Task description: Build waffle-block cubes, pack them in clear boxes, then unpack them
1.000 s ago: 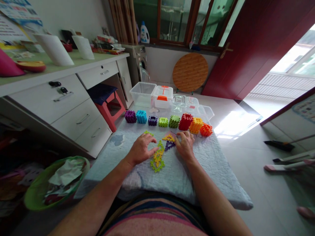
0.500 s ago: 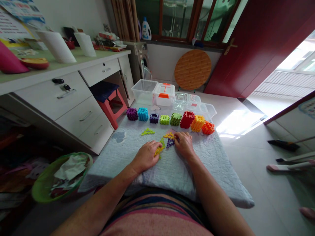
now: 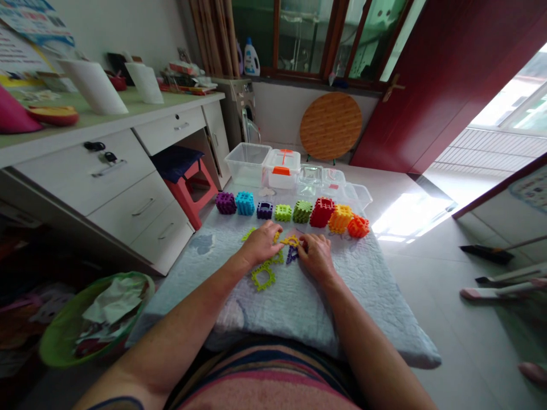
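Both hands are over the middle of the cloth-covered worktop (image 3: pixel 294 310), close together among flat toothed pieces. The left hand (image 3: pixel 261 244) is narrow, thumb against fingers, with a yellow piece (image 3: pixel 277 236) showing between them; it appears to be pinched there. The right hand (image 3: pixel 317 256) is curled, its fingertips at the right side of a yellow triangle (image 3: pixel 291 241) and a dark purple triangle (image 3: pixel 292 254); whether it grips either, I cannot tell.

The step in hand looks like bringing loose flat pieces together by the fingertips. As a judgement, the next move calls for the right fingers to steady the yellow triangle while the left lines up its piece, without knocking the purple one aside.

That yellow triangle lies between the two hands, with the purple one just on its near side. A lime triangle (image 3: pixel 278 257) lies just below the left thumb, and a lime ring (image 3: pixel 256 278) lies nearer the worktop's near edge. Another lime piece (image 3: pixel 248 233) shows partly behind the left hand, toward the left edge. Beyond, a row of coloured blocks (image 3: pixel 303 211) stands before clear boxes (image 3: pixel 248 171) at the far edge.
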